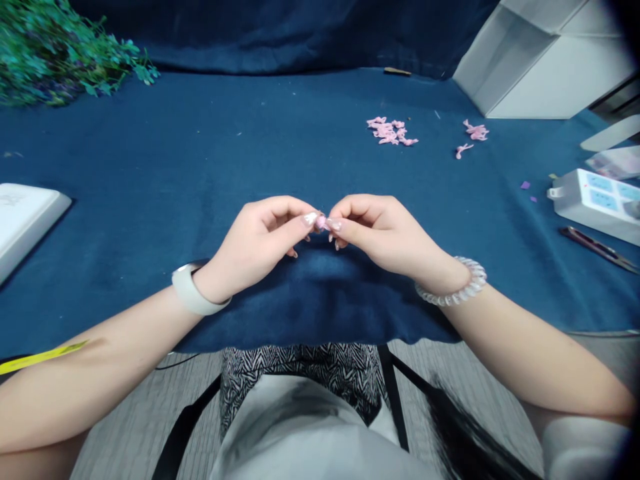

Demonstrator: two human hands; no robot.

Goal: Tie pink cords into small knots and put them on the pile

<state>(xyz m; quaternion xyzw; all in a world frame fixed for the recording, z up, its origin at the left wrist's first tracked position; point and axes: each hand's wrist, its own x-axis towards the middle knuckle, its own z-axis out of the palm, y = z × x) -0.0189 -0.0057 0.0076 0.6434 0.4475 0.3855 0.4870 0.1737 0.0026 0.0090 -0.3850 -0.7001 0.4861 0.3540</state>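
Observation:
Between the fingertips of both hands is a small pink piece (321,222), partly covered by the thumbs; its exact shape is too small to make out. My left hand (273,230) pinches it from the left, thumb on top. From the right, my right hand (373,230) pinches its other side, fingers curled beneath. Both hands hover just above the front part of the blue cloth (200,153). Further back lie a pile of small pink knotted pieces (390,131) and, to its right, a smaller group (475,131) of similar ones.
Green artificial foliage (65,53) fills the back left. A white box-like object (545,73) stands back right. On the right are a power strip (600,200), a dark slim tool (597,248) and purple scraps (525,185). A white slab (30,220) lies at left.

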